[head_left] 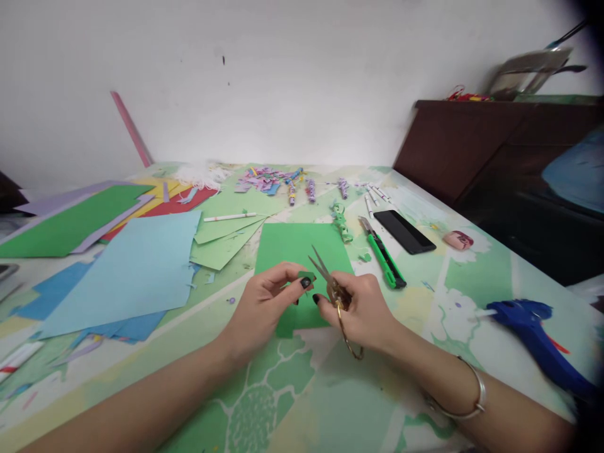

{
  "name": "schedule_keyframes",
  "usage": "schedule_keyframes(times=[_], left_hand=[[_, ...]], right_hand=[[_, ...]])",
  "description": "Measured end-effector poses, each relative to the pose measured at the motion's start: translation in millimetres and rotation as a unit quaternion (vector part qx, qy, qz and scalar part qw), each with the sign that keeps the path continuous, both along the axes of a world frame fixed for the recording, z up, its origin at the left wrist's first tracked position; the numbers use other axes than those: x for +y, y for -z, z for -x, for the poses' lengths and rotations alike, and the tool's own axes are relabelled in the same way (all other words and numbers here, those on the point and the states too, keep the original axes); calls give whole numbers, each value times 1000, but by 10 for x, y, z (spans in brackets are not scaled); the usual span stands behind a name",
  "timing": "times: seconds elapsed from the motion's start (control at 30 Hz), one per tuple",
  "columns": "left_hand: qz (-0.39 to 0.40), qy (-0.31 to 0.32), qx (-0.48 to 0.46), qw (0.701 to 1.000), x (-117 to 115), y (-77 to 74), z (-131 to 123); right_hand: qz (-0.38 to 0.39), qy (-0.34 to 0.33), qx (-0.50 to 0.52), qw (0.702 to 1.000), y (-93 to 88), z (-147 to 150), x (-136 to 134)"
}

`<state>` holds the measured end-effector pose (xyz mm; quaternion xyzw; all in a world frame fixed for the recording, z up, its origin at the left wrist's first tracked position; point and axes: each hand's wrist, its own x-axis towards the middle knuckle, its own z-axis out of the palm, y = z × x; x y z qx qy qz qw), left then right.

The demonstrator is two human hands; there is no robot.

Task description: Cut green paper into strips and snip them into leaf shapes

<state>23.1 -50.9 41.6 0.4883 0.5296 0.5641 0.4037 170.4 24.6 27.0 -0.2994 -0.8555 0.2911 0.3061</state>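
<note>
My left hand [267, 305] pinches a small piece of green paper [306, 275] between thumb and fingers. In my right hand [365, 308] are gold-handled scissors [325, 267], their blades pointing up and to the left and slightly parted. The blade tips are close to the small piece but apart from it. Beneath both hands lies a green paper sheet [302, 242], partly covered by them. A green curled paper strip [340, 221] rests at the sheet's upper right corner.
A green utility knife [384, 258] and a black phone [404, 231] lie to the right, with a blue glue gun [533, 340] nearer me. Light blue paper [132, 270] and other coloured sheets spread leftward. Small paper scraps [267, 179] are heaped at the back.
</note>
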Motion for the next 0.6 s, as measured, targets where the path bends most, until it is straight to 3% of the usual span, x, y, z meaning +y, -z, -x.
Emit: schedule_keyframes(times=[0.6], left_hand=[[6, 8, -72, 997, -5, -6, -54]], right_hand=[[-42, 8, -36, 998, 40, 37, -92]])
